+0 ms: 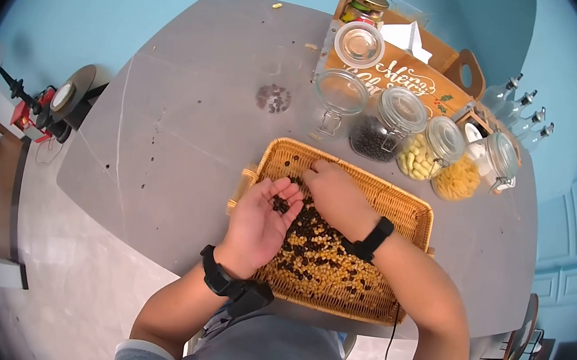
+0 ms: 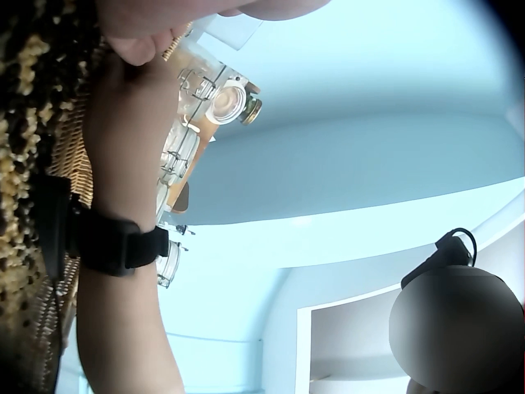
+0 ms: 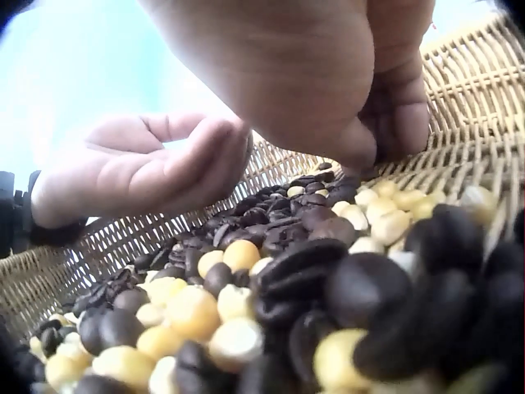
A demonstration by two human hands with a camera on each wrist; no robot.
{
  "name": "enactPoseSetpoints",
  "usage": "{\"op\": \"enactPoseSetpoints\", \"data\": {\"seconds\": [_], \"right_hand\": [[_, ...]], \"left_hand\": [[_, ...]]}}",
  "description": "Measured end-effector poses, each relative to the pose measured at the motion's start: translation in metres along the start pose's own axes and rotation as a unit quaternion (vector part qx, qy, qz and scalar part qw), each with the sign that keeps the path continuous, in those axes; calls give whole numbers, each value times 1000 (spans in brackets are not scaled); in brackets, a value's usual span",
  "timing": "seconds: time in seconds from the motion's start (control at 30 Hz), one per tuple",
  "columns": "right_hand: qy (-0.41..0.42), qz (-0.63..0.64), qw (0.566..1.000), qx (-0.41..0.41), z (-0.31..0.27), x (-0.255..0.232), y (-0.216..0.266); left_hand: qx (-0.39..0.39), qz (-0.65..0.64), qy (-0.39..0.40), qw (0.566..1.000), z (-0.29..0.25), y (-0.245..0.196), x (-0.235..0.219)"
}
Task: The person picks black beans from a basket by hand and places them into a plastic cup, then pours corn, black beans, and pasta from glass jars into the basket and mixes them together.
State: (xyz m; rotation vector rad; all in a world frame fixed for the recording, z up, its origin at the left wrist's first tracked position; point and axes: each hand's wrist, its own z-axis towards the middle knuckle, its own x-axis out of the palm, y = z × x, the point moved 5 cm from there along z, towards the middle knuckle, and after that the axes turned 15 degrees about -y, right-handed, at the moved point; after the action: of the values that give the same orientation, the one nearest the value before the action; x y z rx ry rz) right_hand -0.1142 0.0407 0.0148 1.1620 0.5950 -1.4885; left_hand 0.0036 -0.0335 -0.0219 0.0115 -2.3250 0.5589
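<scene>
A wicker basket [image 1: 400,200] holds dark coffee beans [image 3: 299,271] mixed with yellow corn kernels [image 1: 356,276]. My left hand [image 1: 255,222] is palm up over the basket's left side, fingers curled into a cup around a few coffee beans [image 1: 280,205]. To its right, my right hand [image 1: 337,193] reaches down toward the far left part of the basket, back of the hand up. In the right wrist view its fingers [image 3: 406,115] are bent down at the beans along the wicker floor; whether they pinch a bean I cannot tell.
Beyond the basket stand a clear jar [image 1: 324,116] with its lid up and jars of dark beans [image 1: 375,140], pale yellow pieces [image 1: 419,159] and pasta [image 1: 456,179]. Brown beans [image 1: 273,99] lie in a round clear container. Behind is a wooden crate [image 1: 414,77]; glass bottles [image 1: 520,110] stand right.
</scene>
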Motion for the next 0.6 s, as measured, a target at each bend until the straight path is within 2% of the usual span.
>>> {"op": "enactPoseSetpoints", "data": {"seconds": [0.2,0.27,0.3,0.33,0.4,0.47,0.53,0.57,0.6], "right_hand": [[56,53,997,-3,5,-5,-11],[32,183,981,48,13,-26,-15],[58,226,967,102,16,-34,-14],[63,229,966,99,18,-41,-5],[66,332,939,58,16,-52,17],[80,318,943,47,15,-48,16],[-5,215,974,70,21,-50,1],[-3,215,974,68,24,-44,-3],[-4,159,987,26,26,-37,-6]], "left_hand": [[-23,23,-3,999,2,4,-3],[-47,31,-5,998,3,7,-5],[-46,25,-9,999,3,7,-6],[-63,16,8,998,2,9,-3],[-80,7,26,996,1,11,-1],[-61,1,30,998,0,10,2],[-61,7,24,998,0,8,3],[-58,14,16,998,-1,7,2],[-58,12,15,998,-5,5,2]]}}
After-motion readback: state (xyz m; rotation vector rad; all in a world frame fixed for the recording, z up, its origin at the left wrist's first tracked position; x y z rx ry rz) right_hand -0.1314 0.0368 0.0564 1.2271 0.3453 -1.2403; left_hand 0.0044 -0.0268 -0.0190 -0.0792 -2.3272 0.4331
